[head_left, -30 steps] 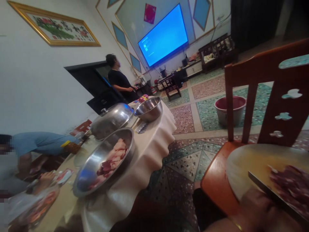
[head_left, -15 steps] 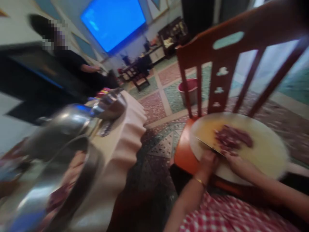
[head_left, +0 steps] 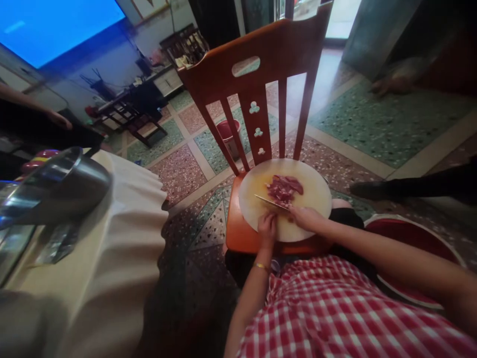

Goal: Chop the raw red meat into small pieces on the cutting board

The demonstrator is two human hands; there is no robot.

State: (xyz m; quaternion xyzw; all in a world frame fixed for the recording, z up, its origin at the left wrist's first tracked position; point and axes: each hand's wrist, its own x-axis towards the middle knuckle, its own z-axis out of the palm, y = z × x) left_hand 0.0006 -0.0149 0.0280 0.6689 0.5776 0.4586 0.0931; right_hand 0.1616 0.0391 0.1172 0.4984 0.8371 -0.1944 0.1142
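My right hand (head_left: pixel 304 219) is closed round the handle of a knife (head_left: pixel 271 201), whose blade points left across a round white cutting board (head_left: pixel 249 184). On the near side of the blade, my left hand (head_left: pixel 267 226) rests on the board with its fingers curled; what they press on, if anything, is hidden. Beyond the blade lies a pile of dark red cut meat (head_left: pixel 283 189), with a larger slice at its right. The board sits on the seat of a wooden chair (head_left: pixel 235 214) in front of me.
At left, a table with a pale cloth (head_left: pixel 130 228) bears a metal pot (head_left: pixel 70 189). A bucket (head_left: pixel 229 132) stands behind the chair, and a red basin (head_left: pixel 410 248) is on the floor at right. Another person's hand (head_left: pixel 59 120) shows at far left, a dark-clad leg (head_left: pixel 417 186) at right.
My view has swung right, so the board and chair sit further left and the table shows less. Both hands stay at the board, the knife still in my right hand.
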